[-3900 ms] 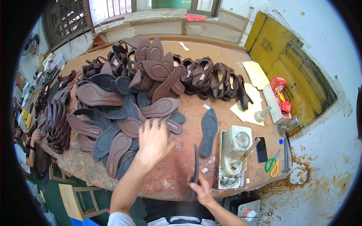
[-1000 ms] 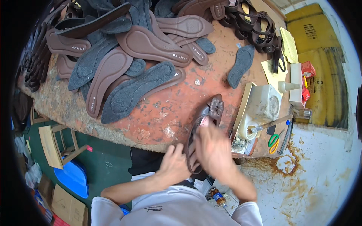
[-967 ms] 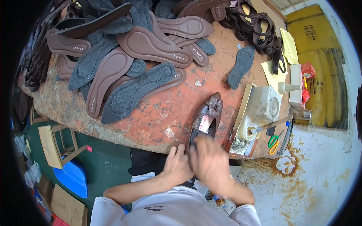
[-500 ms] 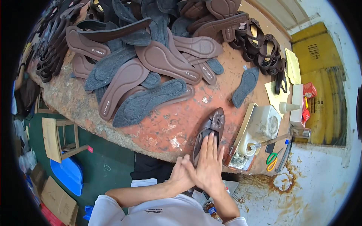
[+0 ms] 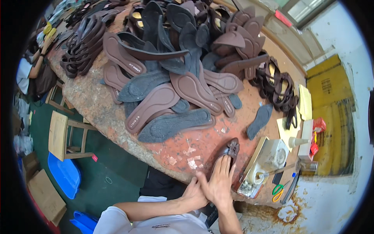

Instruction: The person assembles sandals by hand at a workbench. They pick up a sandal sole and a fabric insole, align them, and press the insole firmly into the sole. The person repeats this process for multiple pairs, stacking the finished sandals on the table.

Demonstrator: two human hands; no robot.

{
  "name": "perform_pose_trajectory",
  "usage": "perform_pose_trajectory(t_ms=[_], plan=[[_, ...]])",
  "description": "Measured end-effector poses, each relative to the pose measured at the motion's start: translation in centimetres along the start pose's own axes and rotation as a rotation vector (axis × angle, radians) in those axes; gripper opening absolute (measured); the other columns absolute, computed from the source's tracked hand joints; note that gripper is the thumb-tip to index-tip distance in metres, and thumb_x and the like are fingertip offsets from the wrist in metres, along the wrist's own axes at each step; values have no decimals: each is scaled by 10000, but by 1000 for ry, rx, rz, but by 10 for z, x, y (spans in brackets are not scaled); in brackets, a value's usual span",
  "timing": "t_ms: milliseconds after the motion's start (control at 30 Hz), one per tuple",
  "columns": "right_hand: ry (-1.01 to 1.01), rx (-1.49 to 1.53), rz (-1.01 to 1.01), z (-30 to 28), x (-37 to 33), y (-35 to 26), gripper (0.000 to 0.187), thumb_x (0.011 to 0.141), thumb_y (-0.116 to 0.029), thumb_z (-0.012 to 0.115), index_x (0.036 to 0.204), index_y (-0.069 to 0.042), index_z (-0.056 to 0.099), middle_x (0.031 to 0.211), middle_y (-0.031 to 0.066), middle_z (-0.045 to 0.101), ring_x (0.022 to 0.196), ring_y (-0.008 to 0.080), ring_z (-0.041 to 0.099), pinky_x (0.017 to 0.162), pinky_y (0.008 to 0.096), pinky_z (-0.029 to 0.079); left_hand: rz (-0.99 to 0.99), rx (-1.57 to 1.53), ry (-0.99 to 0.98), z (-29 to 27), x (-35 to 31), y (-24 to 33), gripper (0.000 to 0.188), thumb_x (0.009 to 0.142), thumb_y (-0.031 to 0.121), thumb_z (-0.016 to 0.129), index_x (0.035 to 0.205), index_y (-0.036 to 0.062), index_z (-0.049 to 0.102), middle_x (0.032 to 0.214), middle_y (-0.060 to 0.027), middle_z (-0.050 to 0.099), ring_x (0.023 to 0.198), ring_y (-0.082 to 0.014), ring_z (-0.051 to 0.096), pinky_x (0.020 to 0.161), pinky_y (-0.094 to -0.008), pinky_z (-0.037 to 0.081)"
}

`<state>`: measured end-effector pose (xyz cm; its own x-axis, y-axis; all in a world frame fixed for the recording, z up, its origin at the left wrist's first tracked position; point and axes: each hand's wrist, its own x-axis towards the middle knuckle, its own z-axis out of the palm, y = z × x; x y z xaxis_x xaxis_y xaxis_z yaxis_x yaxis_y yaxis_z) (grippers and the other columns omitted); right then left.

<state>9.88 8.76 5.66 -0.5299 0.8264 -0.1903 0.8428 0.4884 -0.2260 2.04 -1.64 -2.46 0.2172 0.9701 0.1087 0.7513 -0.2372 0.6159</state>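
Observation:
A dark brown flat shoe (image 5: 233, 147) with a flower ornament on its toe lies at the front edge of the worktable, toe pointing away from me. My right hand (image 5: 220, 182) reaches into its opening, fingers stretched out together and lying flat along the inside. Beside it, my left hand (image 5: 194, 195) is closed at the heel end of the shoe; the right hand and wrist partly hide its fingers. Most of the shoe's back is covered by my hands. Farther off is a heap of brown insoles (image 5: 154, 103) and grey felt-like ones, such as the grey insole (image 5: 175, 124) nearest me.
A single grey insole (image 5: 259, 121) lies right of the heap. Right of the shoe stand a glue pot (image 5: 255, 176) with a brush, a white container (image 5: 272, 156) and green-and-orange scissors (image 5: 277, 192). Strappy brown shoes (image 5: 281, 91) line the far right. A wooden stool (image 5: 58, 134) stands left.
My view has tilted and turned left, so the table appears lower and farther right. Both hands stay at the shoe, the right fingers still inside it.

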Motion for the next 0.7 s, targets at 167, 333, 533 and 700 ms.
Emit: perform_pose_trajectory(t_ms=[167, 333, 533, 700], plan=[[-228, -58, 212, -22, 49, -15, 1037, 1015, -707, 526, 1284, 293, 559, 1320, 465, 598, 1433, 522, 490, 1318, 646, 94, -31, 94, -115, -12, 2, 4, 216, 963, 313, 656, 1013, 129, 757, 943, -95, 687, 964, -324, 558, 806, -472, 413], [-122, 140, 182, -15, 52, 2, 908, 1049, -622, 522, 1338, 238, 553, 1341, 424, 592, 1421, 531, 480, 1316, 653, 103, 82, 29, 210, -37, 7, 2, 232, 878, 281, 711, 1025, 103, 733, 1067, -54, 720, 927, -260, 582, 778, -434, 441], [24, 764, -658, -91, 56, -28, 805, 949, -522, 769, 1468, 70, 599, 1382, 279, 614, 1288, 460, 619, 1116, 473, 459, 54, 404, 508, -178, -62, -36, 406, 734, 175, 786, 1131, 96, 809, 1184, -111, 744, 868, -244, 596, 775, -425, 465], [337, 427, -964, -78, 102, -135, 590, 978, -180, 744, 1517, -11, 571, 1659, 260, 437, 1572, 451, 377, 1275, 596, 318, -142, 550, 862, -257, -40, -102, 407, 799, 71, 778, 1200, 8, 780, 1423, -246, 698, 1109, -409, 653, 994, -505, 485]])
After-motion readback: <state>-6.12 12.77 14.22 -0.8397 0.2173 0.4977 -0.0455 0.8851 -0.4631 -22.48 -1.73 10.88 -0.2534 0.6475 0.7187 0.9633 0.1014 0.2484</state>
